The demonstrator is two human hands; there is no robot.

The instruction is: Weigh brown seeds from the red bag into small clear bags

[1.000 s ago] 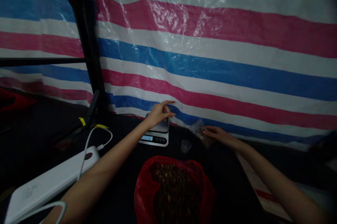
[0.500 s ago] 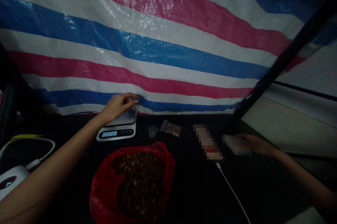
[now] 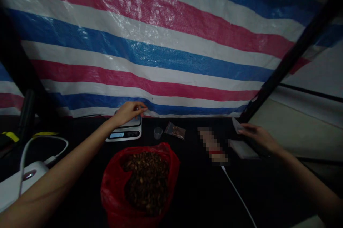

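Note:
My right hand (image 3: 257, 135) pinches a small clear plastic bag (image 3: 235, 126) by its edge, held above the dark table. Just below it lies a stack of clear plastic bags (image 3: 244, 149). On the other side, my left hand (image 3: 130, 112) hovers over the metal plate of a white digital kitchen scale (image 3: 123, 134). Its fingers are loosely bent and apart, with nothing visible in them. Between the hands are a small clear plastic cup (image 3: 158, 133) and a zip bag with brown bits inside (image 3: 175, 130). Nearer to me, a red plastic bag (image 3: 114, 188) stands open, filled with brown seed-like pieces (image 3: 147, 181).
A pixelated flat object (image 3: 213, 146) with a white cable (image 3: 238, 192) lies right of centre. At the left is a white device (image 3: 24, 185) with its own cable. A striped tarp (image 3: 160, 56) hangs behind the table, and a dark pole (image 3: 289, 60) slants at the right.
My right hand has risen off the stack with one clear bag in its fingers. My left hand stays over the scale, its fingers closer together. The view has shifted slightly left.

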